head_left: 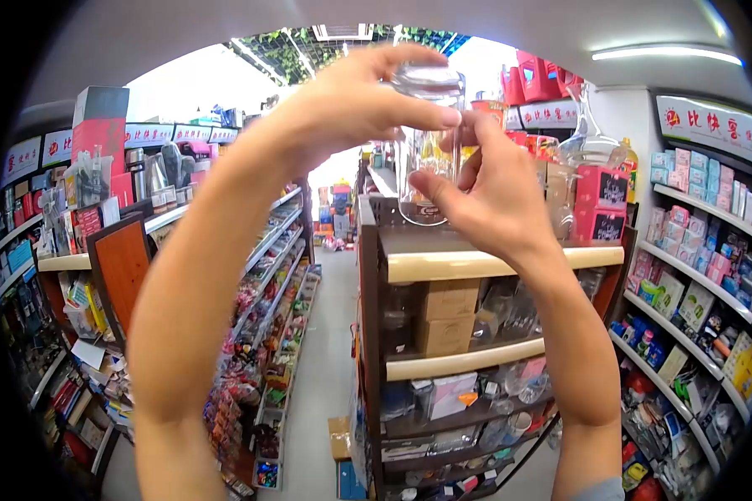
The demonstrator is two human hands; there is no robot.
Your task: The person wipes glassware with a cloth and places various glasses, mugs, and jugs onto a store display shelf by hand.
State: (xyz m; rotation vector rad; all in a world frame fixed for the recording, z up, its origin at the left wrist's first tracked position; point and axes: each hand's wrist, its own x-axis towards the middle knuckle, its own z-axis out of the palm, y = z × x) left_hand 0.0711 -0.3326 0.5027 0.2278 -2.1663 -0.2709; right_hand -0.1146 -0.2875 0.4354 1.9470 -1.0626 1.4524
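Shop aisle (pixel 330 309), hands (pixel 451 142) half-curled around clear glass jar (pixel 426 179)

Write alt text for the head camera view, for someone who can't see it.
A left hand at the top and a right hand at the side hold a clear container by a dark shelf unit with cream edges. Stocked shelves line a narrow shop aisle.

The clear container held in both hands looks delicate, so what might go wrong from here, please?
The clear container might slip between the left hand at its top and the right hand at its side. Swinging it right could knock the glassware beside the pink boxes on the shelf.
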